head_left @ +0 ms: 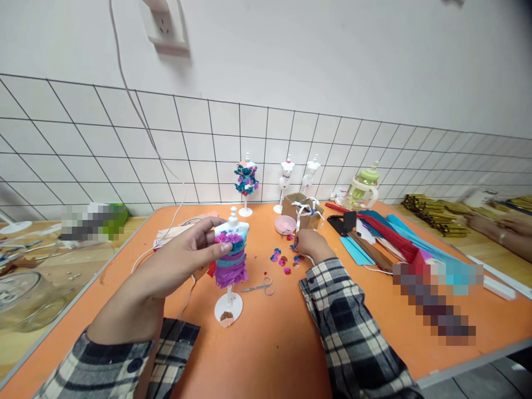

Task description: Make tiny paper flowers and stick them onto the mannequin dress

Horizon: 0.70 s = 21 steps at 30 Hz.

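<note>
My left hand is closed around the upper body of a miniature dress form, its thumb across the front. The form stands upright on a round white base, wrapped in purple and teal crepe paper with a pink-purple frill at the chest. My right hand reaches down to the table with its fingers pinched together. A bit of blue shows at its fingertips; whether it is held I cannot tell. Small blue, pink and red paper flowers lie just left of that hand. Small scissors rest beside the form's base.
Behind stand a decorated dress form and two bare ones. A pink dish, cardboard box and bottle sit farther back. Colored paper spreads at right; a white cable runs at left. Another person's hand shows far right.
</note>
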Available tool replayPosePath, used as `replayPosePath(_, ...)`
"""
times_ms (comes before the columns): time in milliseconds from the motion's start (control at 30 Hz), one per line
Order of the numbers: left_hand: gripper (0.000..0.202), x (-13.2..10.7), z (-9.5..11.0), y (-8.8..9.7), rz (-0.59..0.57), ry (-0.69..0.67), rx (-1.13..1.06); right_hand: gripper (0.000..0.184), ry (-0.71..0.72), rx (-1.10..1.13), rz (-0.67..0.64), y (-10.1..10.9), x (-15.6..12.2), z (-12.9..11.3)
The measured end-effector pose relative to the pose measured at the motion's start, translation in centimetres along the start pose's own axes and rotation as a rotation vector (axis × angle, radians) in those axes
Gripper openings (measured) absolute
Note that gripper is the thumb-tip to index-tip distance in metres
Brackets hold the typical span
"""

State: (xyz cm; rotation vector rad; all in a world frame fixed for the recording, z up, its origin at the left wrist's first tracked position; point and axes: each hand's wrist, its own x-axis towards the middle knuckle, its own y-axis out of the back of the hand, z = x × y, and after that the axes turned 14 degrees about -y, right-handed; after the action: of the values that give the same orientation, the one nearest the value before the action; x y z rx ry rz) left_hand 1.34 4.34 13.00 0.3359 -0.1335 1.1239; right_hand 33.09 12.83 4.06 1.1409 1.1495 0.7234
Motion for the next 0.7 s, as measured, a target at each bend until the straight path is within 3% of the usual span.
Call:
replayPosePath(167,0.054,-0.1,0.0,0.0,-0.009,0.01,-0.019,0.029,-0.029,0.089,0.064,0.5,0.4,1.4)
replayPosePath(333,0.056,0.0,0.1,-0.1,-0.003,0.012,-0.018,0.004,0.121,0.234,0.111,0.3,0.0,0.1)
replayPosePath(500,0.056,-0.1,0.2,-0.2,-0.003,0.013,0.003,0.036,0.183,0.342,0.127,-0.5,0.3,-0.3)
replayPosePath(567,0.055,-0.1,0.3,-0.2,-0.003,0.013,0.006,0.039,0.16,0.366,0.125,-0.6,0.7,0.1)
replayPosePath(700,0.054,-0.1,0.3,-0.3,-0.005,0.009,0.005,0.012,0.173,0.419,0.119,-0.4,0.9,0.3)
